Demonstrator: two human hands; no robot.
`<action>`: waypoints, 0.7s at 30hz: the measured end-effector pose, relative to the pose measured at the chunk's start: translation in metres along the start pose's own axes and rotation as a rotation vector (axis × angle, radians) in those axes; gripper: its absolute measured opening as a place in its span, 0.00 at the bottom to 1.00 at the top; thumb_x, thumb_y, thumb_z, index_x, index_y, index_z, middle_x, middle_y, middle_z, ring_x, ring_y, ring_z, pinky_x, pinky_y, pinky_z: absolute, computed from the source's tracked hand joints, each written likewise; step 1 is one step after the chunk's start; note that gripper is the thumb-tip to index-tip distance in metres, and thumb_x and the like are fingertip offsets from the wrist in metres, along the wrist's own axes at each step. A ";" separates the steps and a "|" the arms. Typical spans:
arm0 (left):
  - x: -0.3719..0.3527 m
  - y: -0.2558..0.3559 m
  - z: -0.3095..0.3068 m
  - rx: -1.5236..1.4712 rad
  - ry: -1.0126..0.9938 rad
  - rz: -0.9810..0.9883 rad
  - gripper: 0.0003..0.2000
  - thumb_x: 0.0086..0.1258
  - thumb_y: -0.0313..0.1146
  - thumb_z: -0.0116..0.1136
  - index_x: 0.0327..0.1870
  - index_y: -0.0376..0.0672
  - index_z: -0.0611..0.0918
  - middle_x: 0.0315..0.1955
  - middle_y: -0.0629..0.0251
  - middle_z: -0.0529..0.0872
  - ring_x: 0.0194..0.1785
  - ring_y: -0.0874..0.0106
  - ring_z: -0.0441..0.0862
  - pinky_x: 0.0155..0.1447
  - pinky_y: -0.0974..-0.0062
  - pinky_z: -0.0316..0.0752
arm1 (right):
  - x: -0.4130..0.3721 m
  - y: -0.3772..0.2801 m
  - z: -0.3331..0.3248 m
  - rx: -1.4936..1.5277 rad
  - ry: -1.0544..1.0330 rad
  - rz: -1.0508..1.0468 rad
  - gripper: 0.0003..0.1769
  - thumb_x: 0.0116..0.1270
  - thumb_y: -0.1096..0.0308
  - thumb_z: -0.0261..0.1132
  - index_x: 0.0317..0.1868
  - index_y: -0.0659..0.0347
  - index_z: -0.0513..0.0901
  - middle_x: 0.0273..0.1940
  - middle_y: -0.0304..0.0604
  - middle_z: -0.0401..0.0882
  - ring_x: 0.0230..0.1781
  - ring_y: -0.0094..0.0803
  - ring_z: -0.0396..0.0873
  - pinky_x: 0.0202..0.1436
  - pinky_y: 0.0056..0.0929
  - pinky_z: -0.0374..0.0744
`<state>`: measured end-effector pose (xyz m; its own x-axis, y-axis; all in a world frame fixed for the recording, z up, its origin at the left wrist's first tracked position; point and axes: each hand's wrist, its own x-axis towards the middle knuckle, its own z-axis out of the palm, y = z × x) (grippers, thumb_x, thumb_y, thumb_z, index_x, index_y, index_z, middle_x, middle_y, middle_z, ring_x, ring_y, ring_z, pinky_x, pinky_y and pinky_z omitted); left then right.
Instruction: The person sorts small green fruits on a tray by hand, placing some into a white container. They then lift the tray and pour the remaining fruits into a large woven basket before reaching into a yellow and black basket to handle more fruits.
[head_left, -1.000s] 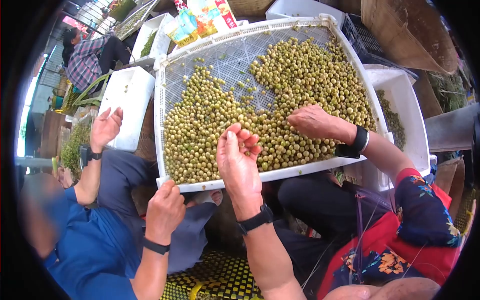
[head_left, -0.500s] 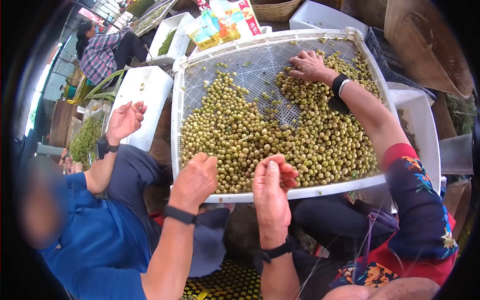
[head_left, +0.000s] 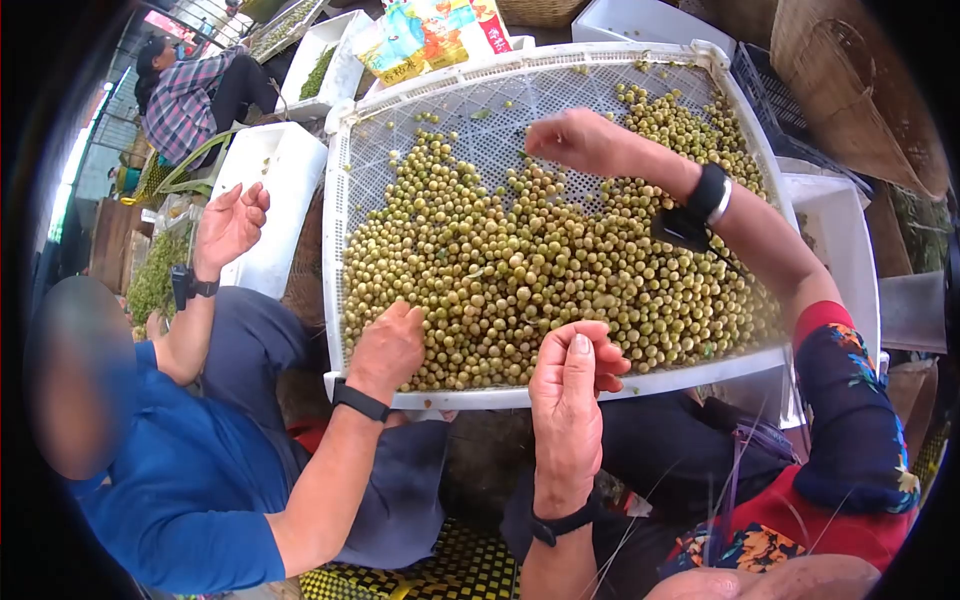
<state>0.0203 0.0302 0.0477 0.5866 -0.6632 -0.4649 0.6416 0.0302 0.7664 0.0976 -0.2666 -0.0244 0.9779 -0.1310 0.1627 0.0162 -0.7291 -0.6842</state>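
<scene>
Small round yellow-green fruits [head_left: 520,285], looking like Indian gooseberries, are spread over a white perforated tray [head_left: 385,178]. My right hand [head_left: 578,140] is above the tray's bare mesh near the middle, its fingers smeared by motion. At the tray's near rim is my left hand [head_left: 575,385], thumb up and fingers loosely bent with gaps; its palm is hidden and I see nothing in it. A co-worker's closed hand [head_left: 385,350] is over the tray's near left corner. The co-worker's other hand [head_left: 232,230] is raised beside the tray with fingers partly curled.
The co-worker in a blue shirt [head_left: 200,470] sits at my left. White foam boxes [head_left: 285,165] stand left of the tray, and another white box [head_left: 830,225] is at its right. Printed packaging [head_left: 430,40] lies behind it. A dark crate [head_left: 770,95] and a woven basket [head_left: 850,90] are at the far right.
My right hand has left the fruits at the back and moved left and nearer. More fruits now cover the tray's middle. My left hand looks much the same.
</scene>
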 end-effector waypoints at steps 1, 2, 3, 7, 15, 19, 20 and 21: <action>-0.001 0.000 0.001 -0.001 -0.005 0.008 0.10 0.80 0.37 0.47 0.49 0.42 0.79 0.35 0.70 0.82 0.38 0.78 0.81 0.41 0.79 0.73 | 0.014 0.010 0.005 -0.033 0.061 0.030 0.07 0.66 0.73 0.61 0.41 0.61 0.84 0.36 0.48 0.86 0.37 0.37 0.86 0.41 0.35 0.82; -0.001 0.000 0.002 -0.003 -0.006 0.010 0.10 0.80 0.37 0.47 0.49 0.42 0.79 0.35 0.70 0.82 0.38 0.78 0.81 0.41 0.79 0.73 | 0.025 0.022 0.011 -0.067 0.124 0.060 0.06 0.65 0.71 0.62 0.40 0.60 0.85 0.36 0.48 0.86 0.37 0.40 0.85 0.42 0.37 0.82; -0.002 0.000 0.003 0.004 -0.015 0.006 0.10 0.80 0.37 0.47 0.49 0.42 0.78 0.35 0.70 0.82 0.38 0.78 0.81 0.42 0.80 0.73 | 0.032 0.035 0.020 -0.068 0.125 0.059 0.06 0.65 0.71 0.62 0.40 0.60 0.85 0.36 0.48 0.86 0.37 0.40 0.85 0.42 0.37 0.82; -0.008 0.002 0.002 0.045 -0.012 -0.011 0.11 0.80 0.37 0.46 0.49 0.41 0.78 0.35 0.69 0.82 0.38 0.78 0.81 0.42 0.80 0.73 | 0.044 0.057 0.050 -0.356 0.105 0.177 0.09 0.62 0.62 0.66 0.37 0.58 0.84 0.36 0.48 0.85 0.40 0.46 0.83 0.45 0.43 0.80; -0.029 0.016 -0.009 0.144 -0.030 -0.021 0.12 0.81 0.35 0.44 0.50 0.37 0.76 0.35 0.67 0.81 0.40 0.77 0.80 0.44 0.79 0.73 | 0.062 0.067 0.054 -0.368 -0.081 0.202 0.08 0.58 0.69 0.62 0.36 0.60 0.84 0.35 0.49 0.84 0.41 0.48 0.83 0.44 0.44 0.80; -0.029 0.016 -0.016 0.135 -0.001 -0.019 0.12 0.81 0.35 0.44 0.50 0.37 0.76 0.35 0.66 0.81 0.39 0.76 0.80 0.43 0.79 0.74 | 0.069 0.076 0.048 -0.222 -0.166 0.213 0.06 0.58 0.71 0.62 0.34 0.62 0.84 0.31 0.46 0.84 0.36 0.39 0.84 0.41 0.35 0.82; -0.027 0.016 -0.018 0.133 0.004 -0.019 0.12 0.81 0.35 0.44 0.50 0.37 0.76 0.35 0.66 0.81 0.39 0.76 0.80 0.43 0.79 0.74 | 0.068 0.070 0.042 -0.080 -0.224 0.304 0.06 0.59 0.71 0.62 0.35 0.62 0.84 0.31 0.44 0.84 0.34 0.35 0.83 0.40 0.31 0.82; -0.025 0.016 -0.019 -0.017 0.044 -0.049 0.12 0.81 0.36 0.44 0.51 0.38 0.76 0.35 0.65 0.81 0.39 0.74 0.81 0.43 0.78 0.74 | 0.063 0.064 0.032 0.143 -0.260 0.401 0.08 0.60 0.72 0.63 0.39 0.64 0.83 0.32 0.40 0.82 0.33 0.28 0.81 0.40 0.24 0.82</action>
<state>0.0249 0.0613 0.0634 0.5749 -0.6309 -0.5210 0.6784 0.0116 0.7346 0.1673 -0.3000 -0.0808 0.9321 -0.1971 -0.3039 -0.3616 -0.5536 -0.7502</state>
